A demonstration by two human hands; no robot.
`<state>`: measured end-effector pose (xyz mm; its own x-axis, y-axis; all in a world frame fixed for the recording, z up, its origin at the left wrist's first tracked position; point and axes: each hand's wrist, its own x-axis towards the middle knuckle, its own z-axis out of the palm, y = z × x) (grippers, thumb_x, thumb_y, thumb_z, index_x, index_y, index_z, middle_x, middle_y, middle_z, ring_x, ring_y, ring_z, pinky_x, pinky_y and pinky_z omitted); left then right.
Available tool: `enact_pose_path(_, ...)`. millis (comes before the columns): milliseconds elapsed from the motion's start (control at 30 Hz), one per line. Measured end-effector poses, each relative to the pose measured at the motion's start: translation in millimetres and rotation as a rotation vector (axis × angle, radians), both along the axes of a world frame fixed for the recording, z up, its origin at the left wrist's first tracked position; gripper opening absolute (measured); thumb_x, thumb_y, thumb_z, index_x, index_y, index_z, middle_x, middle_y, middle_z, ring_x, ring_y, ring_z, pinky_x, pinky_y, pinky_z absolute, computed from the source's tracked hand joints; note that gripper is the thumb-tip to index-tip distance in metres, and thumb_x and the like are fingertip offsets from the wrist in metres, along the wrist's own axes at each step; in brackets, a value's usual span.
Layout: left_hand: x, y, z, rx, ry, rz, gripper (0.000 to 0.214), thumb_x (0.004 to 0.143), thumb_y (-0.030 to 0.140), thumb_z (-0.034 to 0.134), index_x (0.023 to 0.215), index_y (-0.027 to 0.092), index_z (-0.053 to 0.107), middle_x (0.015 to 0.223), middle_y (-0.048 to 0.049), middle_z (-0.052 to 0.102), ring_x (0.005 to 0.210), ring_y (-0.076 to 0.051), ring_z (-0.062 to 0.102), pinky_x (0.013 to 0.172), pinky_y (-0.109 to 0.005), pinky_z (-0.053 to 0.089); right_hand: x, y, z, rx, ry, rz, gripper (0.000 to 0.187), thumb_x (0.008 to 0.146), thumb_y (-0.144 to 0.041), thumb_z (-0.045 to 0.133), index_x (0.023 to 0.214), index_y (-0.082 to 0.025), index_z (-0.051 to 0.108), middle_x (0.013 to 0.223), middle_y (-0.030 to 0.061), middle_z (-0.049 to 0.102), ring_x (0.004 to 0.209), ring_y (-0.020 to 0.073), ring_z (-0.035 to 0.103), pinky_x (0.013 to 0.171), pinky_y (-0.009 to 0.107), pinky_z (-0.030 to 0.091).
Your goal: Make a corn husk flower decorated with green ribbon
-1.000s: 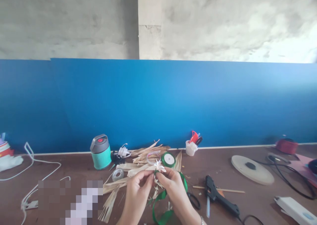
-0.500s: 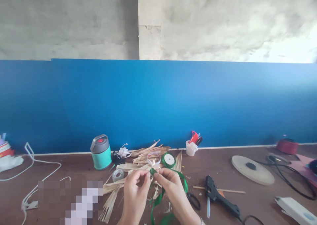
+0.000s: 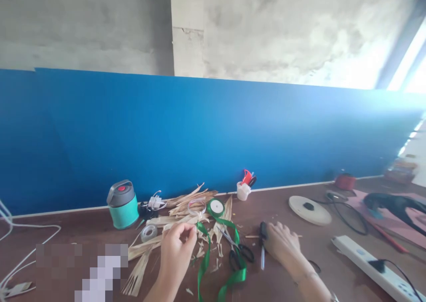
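My left hand (image 3: pixel 178 251) is closed, with thumb and forefinger pinching the end of a green ribbon (image 3: pixel 203 266) above dried husk strips (image 3: pixel 186 204). The ribbon loops down to the table and back to its spool (image 3: pixel 216 207). To the right, my right hand (image 3: pixel 282 242) is closed over a black hot glue gun (image 3: pixel 263 229). Its nozzle end and a clear glue stick (image 3: pixel 262 258) show beside the fingers; my hand hides the handle. Black-handled scissors (image 3: pixel 241 254) lie between my hands, touching the ribbon.
A teal flask (image 3: pixel 124 211), a roll of clear tape (image 3: pixel 148 233) and a white cup with red-handled tools (image 3: pixel 243 191) stand toward the blue partition (image 3: pixel 186 133). On the right are a round pale disc (image 3: pixel 309 213) and a white power strip (image 3: pixel 369 262) with cords.
My right hand has left the ribbon and moved right onto the glue gun. My left hand stays pinched near the husks. The view has turned right, and the scissors are uncovered.
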<state>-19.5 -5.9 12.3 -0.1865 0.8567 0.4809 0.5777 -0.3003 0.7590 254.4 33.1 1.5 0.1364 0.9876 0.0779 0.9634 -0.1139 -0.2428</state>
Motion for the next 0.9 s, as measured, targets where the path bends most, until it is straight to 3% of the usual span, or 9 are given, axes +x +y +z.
enact_pose_path(67,1.1,0.0,-0.6,-0.01,0.001,-0.002,0.024,0.079,0.032,0.053,0.065,0.018,0.066,0.058,-0.0019,0.067,0.052,-0.017,0.059,0.052,-0.024,0.046,19.5,-2.6,-14.2,-0.011,-0.07,-0.09,0.025,0.066,-0.004,0.052,0.085,-0.013,0.066,0.093,0.0257,0.065,0.095,0.0428,0.059,0.075,0.049,0.038)
enact_pose_path(200,1.2,-0.1,0.2,-0.012,-0.013,-0.015,0.024,0.079,0.032,0.053,0.065,0.017,0.066,0.058,-0.0023,0.067,0.053,-0.017,0.058,0.054,-0.024,0.045,32.4,-2.9,-38.2,0.019,-0.095,-0.079,0.033,0.064,-0.006,0.053,0.094,-0.017,0.062,0.093,0.0164,0.067,0.096,0.0329,0.061,0.077,0.04,0.04)
enact_pose_path(367,1.1,-1.9,3.1,-0.031,-0.012,-0.027,0.026,0.08,0.033,0.05,0.065,0.017,0.065,0.057,-0.0023,0.066,0.053,-0.016,0.057,0.052,-0.024,0.044,32.0,0.4,-34.0,0.116,-0.016,-0.074,0.03,0.075,-0.018,0.047,0.101,-0.016,0.062,0.096,0.0157,0.066,0.092,0.0297,0.063,0.07,0.034,0.044)
enact_pose_path(433,1.1,-2.1,2.6,-0.029,-0.005,-0.022,0.026,0.081,0.032,0.051,0.065,0.017,0.065,0.059,-0.0024,0.066,0.054,-0.017,0.058,0.052,-0.024,0.044,20.2,-2.2,-27.1,0.25,0.222,-0.033,0.028,0.077,-0.025,0.048,0.1,-0.018,0.063,0.093,0.0114,0.068,0.087,0.0271,0.064,0.068,0.031,0.045)
enact_pose_path(500,1.2,-1.9,1.4,-0.024,0.014,-0.018,0.025,0.081,0.031,0.051,0.066,0.018,0.065,0.061,-0.0024,0.067,0.055,-0.017,0.059,0.053,-0.024,0.044,-1.7,-8.3,-23.4,0.353,0.642,0.027,0.023,0.072,-0.033,0.056,0.084,-0.017,0.066,0.073,0.0066,0.068,0.068,0.0252,0.063,0.061,0.031,0.046)
enact_pose_path(600,1.8,-1.9,-0.1,-0.016,0.062,-0.009,0.024,0.081,0.029,0.051,0.064,0.019,0.065,0.061,-0.0016,0.066,0.054,-0.016,0.058,0.054,-0.024,0.043,-43.2,-21.8,-25.2,0.335,1.094,0.169,0.029,0.061,-0.038,0.071,0.079,-0.016,0.068,0.066,0.0047,0.067,0.062,0.0234,0.06,0.055,0.031,0.046)
enact_pose_path(700,3.3,-2.9,-0.4,-0.026,0.113,0.006,0.024,0.081,0.029,0.051,0.064,0.02,0.065,0.061,-0.0015,0.066,0.056,-0.017,0.059,0.054,-0.025,0.043,-76.4,-33.8,-27.3,0.38,1.136,0.175,0.031,0.054,-0.036,0.077,0.077,-0.016,0.068,0.07,0.0047,0.067,0.062,0.0213,0.058,0.056,0.03,0.046)
enact_pose_path(767,4.5,-3.7,-0.8,-0.036,0.129,0.012,0.023,0.081,0.029,0.051,0.065,0.02,0.065,0.063,-0.0023,0.067,0.06,-0.019,0.061,0.055,-0.025,0.044,-88.7,-37.3,-25.1,0.338,1.042,0.244,0.022,0.061,-0.036,0.072,0.066,-0.016,0.066,0.059,0.0013,0.061,0.057,0.0175,0.053,0.053,0.026,0.042)
enact_pose_path(900,6.0,-4.7,-2.7,-0.04,0.106,0.006,0.023,0.081,0.03,0.05,0.066,0.02,0.066,0.067,-0.004,0.069,0.064,-0.02,0.062,0.057,-0.026,0.046,-97.4,-34.6,-19.7,0.275,0.931,0.34,0.022,0.07,-0.033,0.065,0.057,-0.016,0.059,0.052,-0.0021,0.05,0.053,0.013,0.044,0.048,0.023,0.034)
